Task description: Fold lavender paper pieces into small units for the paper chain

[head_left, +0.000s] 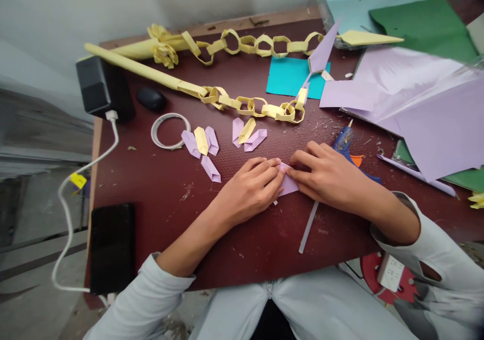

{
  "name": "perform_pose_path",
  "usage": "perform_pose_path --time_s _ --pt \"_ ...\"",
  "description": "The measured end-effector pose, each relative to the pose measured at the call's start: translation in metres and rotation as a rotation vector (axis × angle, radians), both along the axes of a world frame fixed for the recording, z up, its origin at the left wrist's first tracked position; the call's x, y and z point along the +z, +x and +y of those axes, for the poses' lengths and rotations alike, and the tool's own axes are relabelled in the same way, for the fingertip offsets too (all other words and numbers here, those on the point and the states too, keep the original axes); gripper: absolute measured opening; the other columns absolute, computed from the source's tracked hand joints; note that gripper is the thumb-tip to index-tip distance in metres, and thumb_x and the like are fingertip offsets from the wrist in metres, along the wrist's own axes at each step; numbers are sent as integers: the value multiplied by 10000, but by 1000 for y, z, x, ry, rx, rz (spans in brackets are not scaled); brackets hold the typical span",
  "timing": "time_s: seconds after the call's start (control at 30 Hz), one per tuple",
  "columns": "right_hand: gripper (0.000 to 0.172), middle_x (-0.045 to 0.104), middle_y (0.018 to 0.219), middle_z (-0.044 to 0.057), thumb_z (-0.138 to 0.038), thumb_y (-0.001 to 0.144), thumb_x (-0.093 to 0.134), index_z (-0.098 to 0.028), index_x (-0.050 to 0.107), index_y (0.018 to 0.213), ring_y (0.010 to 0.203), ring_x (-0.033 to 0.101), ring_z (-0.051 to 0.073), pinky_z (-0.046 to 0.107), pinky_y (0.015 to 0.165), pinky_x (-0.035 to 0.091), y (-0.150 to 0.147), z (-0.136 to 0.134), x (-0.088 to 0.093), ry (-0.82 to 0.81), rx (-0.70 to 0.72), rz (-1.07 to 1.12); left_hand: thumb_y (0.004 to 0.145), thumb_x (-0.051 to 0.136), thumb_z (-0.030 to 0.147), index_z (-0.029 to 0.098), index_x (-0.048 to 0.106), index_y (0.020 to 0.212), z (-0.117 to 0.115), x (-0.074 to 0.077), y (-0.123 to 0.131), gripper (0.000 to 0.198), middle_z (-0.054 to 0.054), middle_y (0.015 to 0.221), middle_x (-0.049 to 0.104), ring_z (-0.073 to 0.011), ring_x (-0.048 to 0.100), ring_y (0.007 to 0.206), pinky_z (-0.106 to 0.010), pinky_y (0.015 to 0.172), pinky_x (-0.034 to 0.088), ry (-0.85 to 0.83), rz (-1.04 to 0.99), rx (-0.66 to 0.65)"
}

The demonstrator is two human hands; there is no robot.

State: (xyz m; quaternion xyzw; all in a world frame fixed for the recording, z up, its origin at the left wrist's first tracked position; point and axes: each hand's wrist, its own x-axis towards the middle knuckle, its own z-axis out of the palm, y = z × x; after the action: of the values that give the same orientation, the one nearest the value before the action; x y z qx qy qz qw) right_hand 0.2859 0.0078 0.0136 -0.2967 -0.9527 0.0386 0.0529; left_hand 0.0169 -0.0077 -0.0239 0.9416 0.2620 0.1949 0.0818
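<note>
A small purple paper piece (289, 182) lies on the dark red table between my two hands. My left hand (257, 183) is closed on its left side, fingers pressed together over the paper. My right hand (321, 171) pinches the paper's upper right part with thumb and index finger, the other fingers bent above. To the left lie folded purple and yellow pieces (201, 140) in a cluster, with a single purple one (210, 169) below. Another folded group (247, 131) sits just above my left hand.
A blue glue gun (343, 140) lies beyond my right hand, with a glue stick (308, 227) nearer me. Yellow paper chains (247, 106) cross the back. Tape roll (170, 130), black phone (112, 248) and power bank (99, 88) are left; purple sheets (434, 123) lie right.
</note>
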Motion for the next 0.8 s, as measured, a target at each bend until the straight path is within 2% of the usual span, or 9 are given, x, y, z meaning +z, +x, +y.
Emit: perform_pose_path --time_s 0.1,0.27,0.4,0.53,0.6,0.8 --pt "228 733 1139 147 -255 1144 657 -174 850 1234 1010 527 312 450 831 358 3 2 3 -9 -19 1 1159 583 162 104 698 1457 -1 -1 2 325 -191 1258 829 -361 744 1438 -546 1196 586 -4 -1 30" --pt "218 720 1109 144 -258 1133 659 -197 861 1189 999 515 317 453 825 318 4 1 7 17 -68 -43 1152 593 168 148 726 1440 -1 2 0 318 -173 1296 814 -340 722 1453 -551 1243 534 -49 10 33" --pt "213 701 1070 144 -245 1125 658 -195 857 1068 1023 521 327 460 847 306 1 -1 8 50 -85 -70 1124 669 227 161 759 1394 -1 4 -5 292 -190 1374 780 -412 657 1463 -624 1231 517 31 53 66" --pt "287 716 1143 147 -258 1169 611 -196 821 1355 1031 530 316 443 853 299 -4 -1 3 63 -90 -50 1098 715 266 165 757 1446 -2 5 -8 365 -236 1503 709 -457 593 1483 -673 1215 506 65 61 118" --pt "312 719 1161 151 -276 1186 591 -195 804 1400 1029 529 312 434 847 288 -5 -1 2 49 -93 -56 1108 702 272 177 743 1486 -3 5 -8 392 -213 1540 712 -452 572 1525 -674 1244 484 24 81 112" --pt "234 707 1095 138 -274 1143 650 -188 841 1041 1023 513 311 443 857 273 2 -3 8 -18 -73 -79 1152 644 296 176 737 1509 -4 11 -9 388 -138 1588 746 -401 610 1547 -648 1354 394 -35 134 85"
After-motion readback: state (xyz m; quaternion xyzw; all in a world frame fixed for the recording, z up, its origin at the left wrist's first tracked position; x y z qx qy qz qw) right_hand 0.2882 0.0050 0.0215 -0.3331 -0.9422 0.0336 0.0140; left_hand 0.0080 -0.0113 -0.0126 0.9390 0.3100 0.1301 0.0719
